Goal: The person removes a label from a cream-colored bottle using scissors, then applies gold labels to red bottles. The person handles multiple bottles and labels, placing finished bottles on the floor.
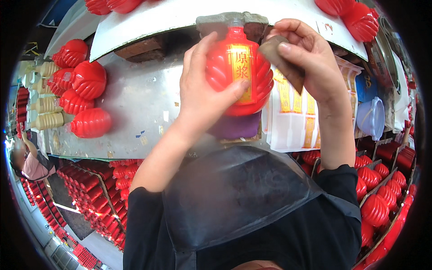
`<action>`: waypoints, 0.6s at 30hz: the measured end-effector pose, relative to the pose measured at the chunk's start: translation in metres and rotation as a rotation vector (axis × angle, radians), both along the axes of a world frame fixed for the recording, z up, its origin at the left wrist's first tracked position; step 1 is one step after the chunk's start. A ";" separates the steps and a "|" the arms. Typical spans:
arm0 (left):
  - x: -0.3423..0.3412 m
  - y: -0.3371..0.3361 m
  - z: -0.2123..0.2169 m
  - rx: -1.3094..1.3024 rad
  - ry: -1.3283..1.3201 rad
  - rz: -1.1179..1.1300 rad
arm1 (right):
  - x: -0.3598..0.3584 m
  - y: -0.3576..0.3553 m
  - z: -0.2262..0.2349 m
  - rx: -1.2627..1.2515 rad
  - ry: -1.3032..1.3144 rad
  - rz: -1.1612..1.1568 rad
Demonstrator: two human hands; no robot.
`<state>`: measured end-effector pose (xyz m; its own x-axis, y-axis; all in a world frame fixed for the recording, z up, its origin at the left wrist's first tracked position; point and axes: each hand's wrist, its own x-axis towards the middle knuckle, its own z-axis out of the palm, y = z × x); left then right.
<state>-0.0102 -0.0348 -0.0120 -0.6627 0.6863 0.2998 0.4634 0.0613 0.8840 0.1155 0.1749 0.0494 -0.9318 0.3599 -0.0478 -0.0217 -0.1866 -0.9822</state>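
A glossy red ribbed bottle (pixel 217 74) with a clear neck lies in front of me, its neck pointing away. Down its middle runs a yellow label (pixel 243 74) with a red border. My left hand (pixel 198 85) is wrapped round the bottle's left side, the thumb pressed on the label's lower part. Between the thumb and fingers of my right hand (pixel 315 58) is a flat grey-brown scraper-like piece (pixel 291 72), close to the bottle's right side. Under the bottle sits a purple pad (pixel 238 129); the neck rests at a grey cloth-like support (pixel 209 21).
Sheets of yellow labels (pixel 288 128) lie on the metal table (pixel 135 99) at the right. Several red bottles (pixel 90 123) lie at the left. A pale blue bucket (pixel 371 118) stands far right. Racks of red bottles (pixel 375 209) stand below; another person (pixel 36 164) is at far left.
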 end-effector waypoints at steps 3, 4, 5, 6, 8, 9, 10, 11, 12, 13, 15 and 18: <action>0.000 0.000 -0.002 -0.014 0.007 0.014 | -0.007 -0.022 0.008 0.792 0.125 0.110; 0.000 0.001 -0.003 -0.009 -0.006 0.023 | -0.017 -0.023 0.008 1.152 0.184 0.055; 0.002 0.000 -0.005 0.009 -0.003 0.030 | -0.023 -0.026 0.007 1.190 0.184 -0.036; 0.003 -0.001 -0.007 0.027 0.005 0.031 | -0.024 -0.026 0.009 1.276 0.267 -0.136; 0.001 -0.002 -0.011 0.056 0.003 0.029 | -0.020 -0.028 0.007 1.394 0.423 -0.204; -0.001 -0.002 -0.014 0.080 -0.014 0.029 | -0.012 -0.035 0.002 1.378 0.437 -0.161; -0.001 -0.003 -0.016 0.183 -0.174 -0.028 | 0.000 -0.044 -0.001 1.381 0.458 -0.068; -0.002 -0.004 -0.019 0.195 -0.191 -0.037 | 0.012 -0.052 -0.005 1.381 0.465 0.032; -0.003 -0.005 -0.021 0.209 -0.233 -0.050 | 0.022 -0.063 -0.011 1.372 0.509 0.065; -0.003 -0.005 -0.023 0.224 -0.274 -0.063 | 0.030 -0.073 -0.017 1.385 0.571 0.072; -0.006 -0.007 -0.025 0.128 -0.133 -0.101 | 0.041 -0.084 -0.023 1.425 0.614 0.137; -0.006 -0.007 -0.026 0.094 -0.127 -0.087 | 0.043 -0.081 -0.019 1.222 0.515 0.024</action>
<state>-0.0160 -0.0422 -0.0378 -0.6385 0.7156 0.2832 0.3473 -0.0604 0.9358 0.1586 0.0938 0.0303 -0.7522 -0.0979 0.6517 -0.4491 0.7999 -0.3982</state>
